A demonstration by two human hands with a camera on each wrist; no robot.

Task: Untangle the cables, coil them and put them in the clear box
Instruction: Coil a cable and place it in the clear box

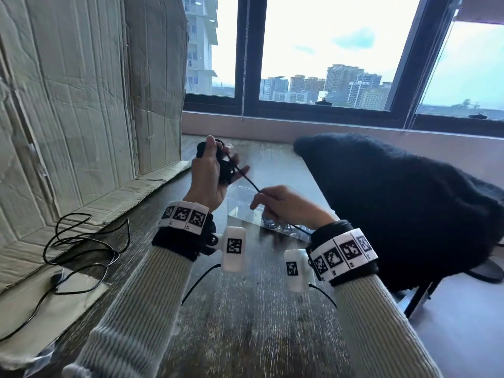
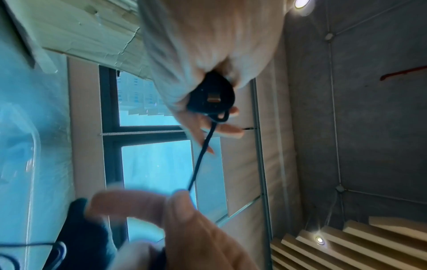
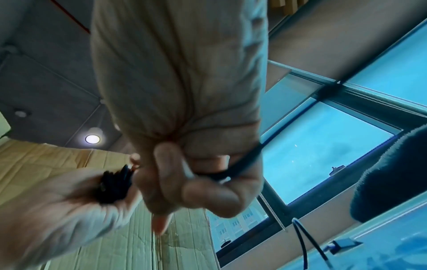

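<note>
Nearest me, my right hand (image 1: 283,205) pinches the black cable (image 1: 246,180) taut while my left hand (image 1: 208,177) grips its half-wound coil above the desk (image 1: 245,323)'s middle; coiling is underway, and next I judge another wrap, then the clear box (image 1: 245,205) beneath.

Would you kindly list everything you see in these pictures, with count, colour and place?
Coiled cable: one, black, gripped in the left hand, a strand running to the right hand.
Loose cable: one, black, tangled on the table, left side.
Clear box: one, transparent, on the table behind the hands; a coil seems to lie inside.
Cardboard: large sheet, beige, standing at left.
Table: one, dark wood.
Chair: one, black fuzzy cover, right.
Window: dark frame, behind the table.
Left hand: holds the coil.
Right hand: pinches the strand.
</note>
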